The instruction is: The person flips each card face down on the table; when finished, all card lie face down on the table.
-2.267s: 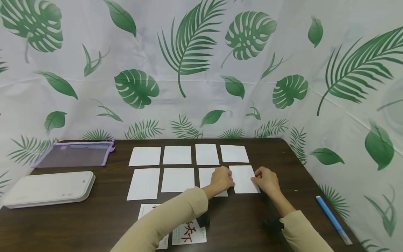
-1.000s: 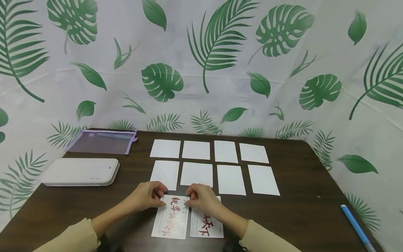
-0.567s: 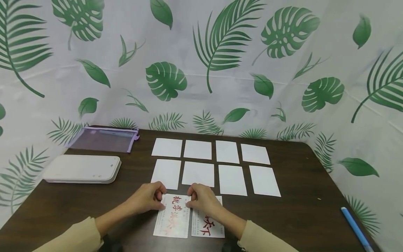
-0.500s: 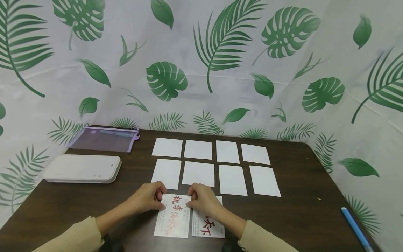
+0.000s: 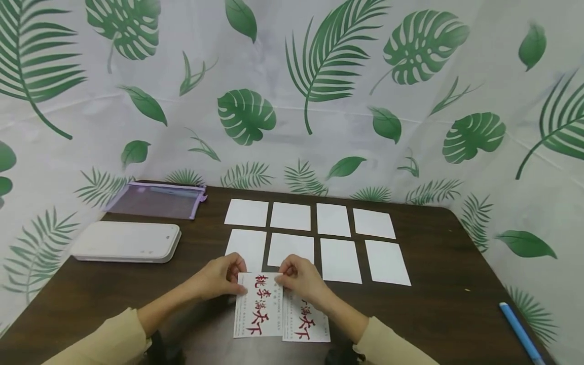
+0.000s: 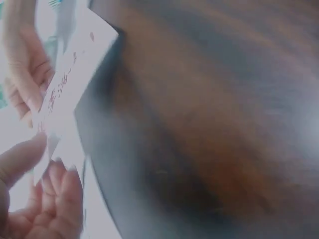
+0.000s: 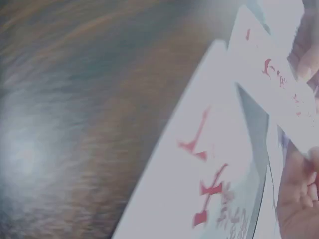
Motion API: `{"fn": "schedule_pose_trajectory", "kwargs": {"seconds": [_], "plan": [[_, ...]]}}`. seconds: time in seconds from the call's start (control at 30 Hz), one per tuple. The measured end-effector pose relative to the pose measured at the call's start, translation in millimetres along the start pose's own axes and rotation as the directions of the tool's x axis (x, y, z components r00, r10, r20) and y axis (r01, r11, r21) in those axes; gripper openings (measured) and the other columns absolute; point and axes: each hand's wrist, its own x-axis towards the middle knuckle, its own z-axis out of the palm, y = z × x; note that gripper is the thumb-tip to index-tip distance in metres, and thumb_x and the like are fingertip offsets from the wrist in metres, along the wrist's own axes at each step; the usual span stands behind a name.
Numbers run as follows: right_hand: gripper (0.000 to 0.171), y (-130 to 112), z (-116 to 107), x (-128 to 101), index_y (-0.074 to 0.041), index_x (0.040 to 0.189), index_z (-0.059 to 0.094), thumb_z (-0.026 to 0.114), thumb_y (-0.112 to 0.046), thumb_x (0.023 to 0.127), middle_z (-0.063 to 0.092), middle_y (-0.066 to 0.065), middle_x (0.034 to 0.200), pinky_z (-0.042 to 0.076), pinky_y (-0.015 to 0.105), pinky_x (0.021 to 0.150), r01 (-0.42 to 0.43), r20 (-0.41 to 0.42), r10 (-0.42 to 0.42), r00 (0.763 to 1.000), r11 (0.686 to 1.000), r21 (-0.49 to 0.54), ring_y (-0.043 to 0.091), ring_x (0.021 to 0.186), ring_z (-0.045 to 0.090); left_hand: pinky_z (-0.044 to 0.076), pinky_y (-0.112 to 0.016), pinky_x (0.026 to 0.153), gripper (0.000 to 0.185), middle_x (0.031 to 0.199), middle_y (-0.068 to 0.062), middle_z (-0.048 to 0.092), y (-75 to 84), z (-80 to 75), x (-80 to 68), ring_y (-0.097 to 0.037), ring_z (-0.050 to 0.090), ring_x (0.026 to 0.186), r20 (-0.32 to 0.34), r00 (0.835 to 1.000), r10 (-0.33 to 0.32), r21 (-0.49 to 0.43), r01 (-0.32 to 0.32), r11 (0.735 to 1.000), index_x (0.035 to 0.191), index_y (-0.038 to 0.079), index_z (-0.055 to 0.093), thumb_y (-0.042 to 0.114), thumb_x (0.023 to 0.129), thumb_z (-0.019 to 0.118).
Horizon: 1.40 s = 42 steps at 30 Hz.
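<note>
In the head view my left hand (image 5: 219, 278) and right hand (image 5: 304, 279) pinch the two upper corners of a white card (image 5: 248, 309) with red brush-style characters. The left wrist view shows that card (image 6: 75, 74) tilted up, the left thumb (image 6: 25, 157) on its face and the fingertips behind it. A second card (image 5: 315, 324) with the same red lettering lies just right of the held one, its upper part hidden by my right hand. In the right wrist view this second card (image 7: 184, 184) is close and large, with the held card (image 7: 269, 74) beyond it.
Beyond my hands, blank white cards (image 5: 340, 261) lie face up in two rows on the dark wooden table (image 5: 438, 253). At left are a flat white case (image 5: 128, 242) and a purple mesh zip pouch (image 5: 157, 201). A blue pen (image 5: 520, 329) lies near the right edge.
From the blank cards at right, both hands have come back to the lettered cards and gripped the left one. Over the last half second that card has risen slightly and its glare has gone.
</note>
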Motion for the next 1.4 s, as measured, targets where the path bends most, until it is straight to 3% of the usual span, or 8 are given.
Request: {"fn": "schedule_pose_trajectory", "kwargs": {"seconds": [0.1,0.27,0.5,0.8,0.93,1.1,1.23,1.4], "plan": [[0.012,1.2,-8.5,3.8,-0.001,0.096,0.053,0.062,-0.006,0.089,0.057,0.002,0.077,0.052,0.021,0.060,-0.113,0.002,0.116,0.993,0.961,0.253,0.011,0.068,0.057,0.050,-0.021,0.064,0.043,0.086,-0.010,0.058,5.6,-4.3,8.7,-0.013,0.059,0.072,0.054,0.999,-0.007,-0.214,0.019,0.977,0.111,-0.008,0.050,0.006,0.078,0.074],[0.011,3.3,-18.1,6.7,-0.002,0.100,0.049,0.056,-0.006,0.093,0.057,-0.001,0.078,0.045,0.020,0.060,-0.183,0.004,0.210,0.978,0.846,0.501,0.009,0.068,0.054,0.054,-0.034,0.082,0.058,0.104,-0.013,0.060,16.1,-5.5,20.9,-0.019,0.064,0.092,0.138,0.990,0.010,-0.496,0.060,0.866,0.133,-0.006,0.042,0.012,0.085,0.069],[0.009,5.5,-21.7,6.3,-0.004,0.099,0.048,0.055,-0.004,0.093,0.055,-0.002,0.079,0.044,0.018,0.058,-0.171,-0.003,0.216,0.976,0.779,0.604,0.009,0.067,0.053,0.052,-0.039,0.088,0.062,0.114,-0.015,0.058,18.5,-2.7,25.5,-0.020,0.062,0.100,0.162,0.986,0.026,-0.585,0.075,0.808,0.138,-0.003,0.040,0.013,0.086,0.068],[0.010,6.1,-26.9,10.9,-0.003,0.100,0.051,0.056,-0.005,0.092,0.057,0.000,0.081,0.048,0.020,0.061,-0.148,-0.058,0.220,0.974,0.806,0.573,0.011,0.071,0.056,0.055,-0.032,0.079,0.055,0.099,-0.007,0.061,22.9,-1.6,28.8,-0.015,0.063,0.088,0.095,0.991,-0.090,-0.525,0.127,0.842,0.134,-0.004,0.047,0.011,0.085,0.068],[0.017,2.8,-28.5,10.7,-0.001,0.105,0.055,0.061,-0.006,0.089,0.056,0.001,0.083,0.050,0.021,0.064,-0.068,-0.236,0.198,0.951,0.881,0.469,0.010,0.071,0.056,0.056,-0.028,0.072,0.048,0.087,-0.005,0.054,29.9,-1.3,32.4,-0.011,0.062,0.077,-0.006,0.985,-0.175,-0.492,0.149,0.857,0.128,-0.004,0.053,0.006,0.084,0.068],[0.018,-9.2,-20.1,2.6,-0.001,0.100,0.059,0.067,-0.002,0.084,0.054,0.005,0.082,0.044,0.017,0.059,0.131,-0.445,-0.054,0.894,0.981,0.144,0.009,0.069,0.050,0.056,-0.023,0.065,0.043,0.084,-0.004,0.050,35.6,0.4,35.6,-0.006,0.060,0.070,-0.138,0.969,-0.203,-0.485,0.112,0.867,0.125,-0.010,0.053,-0.002,0.084,0.065],[0.015,-19.5,-4.3,-3.9,-0.005,0.092,0.063,0.072,-0.003,0.080,0.056,0.003,0.078,0.042,0.016,0.056,0.253,-0.384,-0.256,0.887,0.966,-0.059,0.007,0.066,0.049,0.056,-0.024,0.067,0.041,0.088,-0.008,0.054,39.4,4.3,37.1,-0.006,0.059,0.072,-0.212,0.957,-0.197,-0.469,0.077,0.880,0.123,-0.009,0.055,-0.004,0.084,0.064],[0.026,-22.4,10.6,-7.4,-0.006,0.092,0.062,0.079,-0.005,0.072,0.056,0.002,0.076,0.044,0.016,0.056,0.278,-0.310,-0.300,0.902,0.954,-0.114,0.008,0.065,0.051,0.056,-0.026,0.069,0.041,0.098,-0.015,0.059,46.9,10.7,39.5,-0.008,0.060,0.076,-0.258,0.943,-0.212,-0.495,0.059,0.867,0.124,-0.008,0.055,-0.003,0.084,0.064]]}}
